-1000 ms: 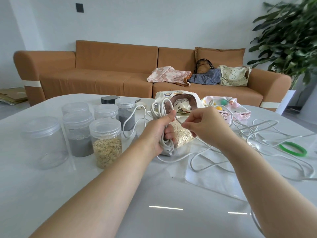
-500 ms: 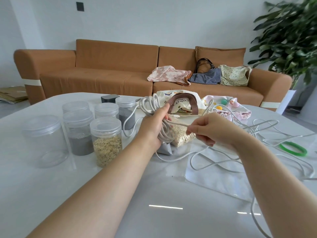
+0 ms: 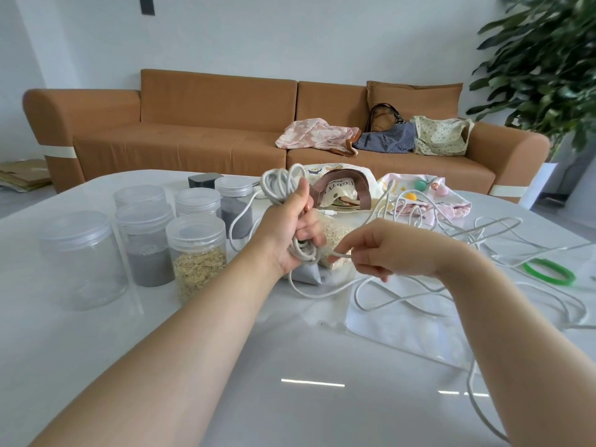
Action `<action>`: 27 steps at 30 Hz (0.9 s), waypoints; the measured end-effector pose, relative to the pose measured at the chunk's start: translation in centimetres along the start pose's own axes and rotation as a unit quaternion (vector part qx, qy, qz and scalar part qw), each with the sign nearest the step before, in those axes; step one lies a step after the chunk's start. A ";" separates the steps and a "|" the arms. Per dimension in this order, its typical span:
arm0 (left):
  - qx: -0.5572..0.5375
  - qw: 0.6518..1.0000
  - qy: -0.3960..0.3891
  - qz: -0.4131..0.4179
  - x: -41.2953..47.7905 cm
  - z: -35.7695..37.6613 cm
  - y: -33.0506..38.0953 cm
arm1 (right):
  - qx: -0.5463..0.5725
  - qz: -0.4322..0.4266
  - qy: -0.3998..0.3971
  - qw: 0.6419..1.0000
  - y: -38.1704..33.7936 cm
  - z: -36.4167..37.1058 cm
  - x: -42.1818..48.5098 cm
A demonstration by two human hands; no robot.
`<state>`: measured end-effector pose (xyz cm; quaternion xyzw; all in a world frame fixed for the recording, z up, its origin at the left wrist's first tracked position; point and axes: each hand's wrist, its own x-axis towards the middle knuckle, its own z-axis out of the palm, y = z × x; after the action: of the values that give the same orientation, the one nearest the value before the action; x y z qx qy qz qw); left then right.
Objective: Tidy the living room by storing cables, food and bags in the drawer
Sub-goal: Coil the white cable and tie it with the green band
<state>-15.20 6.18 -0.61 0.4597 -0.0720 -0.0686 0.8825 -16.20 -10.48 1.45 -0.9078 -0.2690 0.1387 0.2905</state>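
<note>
A bright, plain living room, tan sofa against a pale wall.

The wall [image 3: 322, 33] is a flat bluish white, with one small dark plate [image 3: 147, 6] set high on the left. Along it runs a long tan sofa [image 3: 193, 137] with rounded arms, a white band [image 3: 59, 152] round the left arm and another round the right, and a matching cushion [image 3: 416, 98] leaning on the backrest near the right end. A tall leafy plant [image 3: 541, 66] fills the right corner, above a white planter [image 3: 537, 185]. Flattened cardboard [image 3: 24, 174] lies on the grey floor [image 3: 19, 201] at the left. In front, a glossy white bench [image 3: 290, 356] mirrors thin bright strips of light.
</note>
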 end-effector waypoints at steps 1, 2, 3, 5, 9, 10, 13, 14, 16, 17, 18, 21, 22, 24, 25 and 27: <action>0.042 0.999 0.010 -0.004 0.1 -0.3 0.1 | -0.022 0.003 0.012 1.000 0.0 0.0 0.1; 0.081 0.996 0.022 -0.008 0.3 -0.6 0.3 | -0.042 0.008 0.025 0.999 0.0 -0.1 0.1; 0.117 0.992 0.035 -0.009 0.4 -1.0 0.4 | -0.064 0.015 0.039 0.997 0.0 -0.3 0.1; 0.167 0.984 0.066 -0.005 0.5 -1.5 0.7 | -0.097 0.030 0.070 0.992 -0.2 -0.7 0.0; 0.235 0.968 0.090 0.001 0.5 -1.4 1.0 | -0.164 0.030 0.143 0.975 -0.8 -1.0 -0.1; 0.251 0.963 0.093 -0.001 0.4 -1.4 1.0 | -0.170 0.032 0.148 0.974 -0.9 -1.1 -0.1; 0.306 0.948 0.088 -0.015 0.6 -1.2 0.7 | -0.136 0.026 0.113 0.984 -1.3 -1.2 -0.1; 0.319 0.944 0.077 -0.026 0.6 -1.1 0.6 | -0.123 0.015 0.107 0.987 -1.4 -1.3 0.0; 0.316 0.946 0.047 -0.062 0.5 -0.9 0.3 | -0.102 -0.009 0.123 0.987 -1.3 -1.3 0.0; 0.300 0.950 0.022 -0.087 0.4 -0.8 0.2 | -0.092 -0.022 0.142 0.985 -1.3 -1.3 0.0; 0.278 0.954 -0.008 -0.115 0.3 -0.8 0.2 | -0.079 -0.036 0.166 0.982 -1.3 -1.3 0.0; 0.213 0.953 -0.113 -0.184 0.0 -1.1 0.2 | -0.010 -0.066 0.243 0.968 -1.4 -1.2 -0.1; 0.196 0.949 -0.146 -0.198 -0.1 -1.2 0.2 | 0.006 -0.070 0.261 0.963 -1.4 -1.1 0.0; 0.187 0.941 -0.181 -0.215 -0.3 -1.1 0.1 | 0.024 -0.075 0.288 0.954 -1.6 -0.8 0.0; 0.199 0.938 -0.185 -0.217 -0.4 -1.0 0.1 | 0.029 -0.079 0.298 0.951 -1.7 -0.7 0.1; 0.218 0.935 -0.175 -0.217 -0.7 -0.6 0.2 | 0.040 -0.089 0.319 0.943 -2.0 -0.5 0.1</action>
<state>-15.75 6.86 -0.83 0.6261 -0.1370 -0.3207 0.6974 -16.72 -9.23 3.06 -0.8646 -0.2358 -0.1739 0.4082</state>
